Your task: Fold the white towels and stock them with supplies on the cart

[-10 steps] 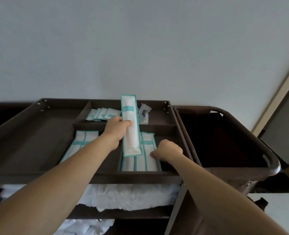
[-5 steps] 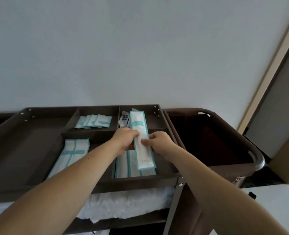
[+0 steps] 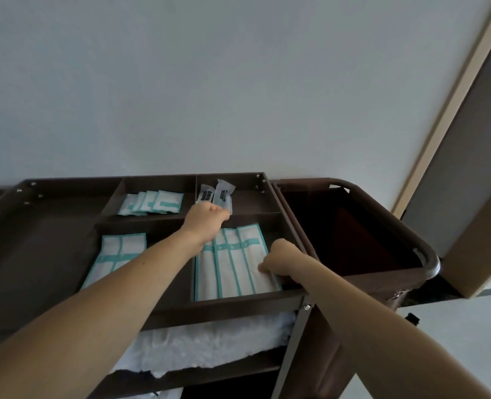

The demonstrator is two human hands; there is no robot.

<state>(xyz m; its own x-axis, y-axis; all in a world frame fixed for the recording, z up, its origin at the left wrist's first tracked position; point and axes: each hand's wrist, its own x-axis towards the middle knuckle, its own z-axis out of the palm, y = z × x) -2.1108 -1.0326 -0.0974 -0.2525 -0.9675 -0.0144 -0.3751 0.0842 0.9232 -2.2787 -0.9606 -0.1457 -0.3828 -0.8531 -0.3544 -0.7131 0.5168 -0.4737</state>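
A pale wall point(image 3: 238, 82) stands behind the brown cart point(image 3: 232, 306). Our left grip point(image 3: 206, 223) is curled at the foot of two clear sachets point(image 3: 223, 197) in the back right compartment. Their dark labels are unreadable, and we cannot tell if it holds one. Our right grip point(image 3: 278, 259) is curled, fingertips point(image 3: 263, 267) on the rightmost of the long teal-banded packets point(image 3: 232, 269) in the front right compartment; pinching or only pressing, we cannot tell. Both arms reach forward. White towels point(image 3: 209, 347) lie on the shelf below.
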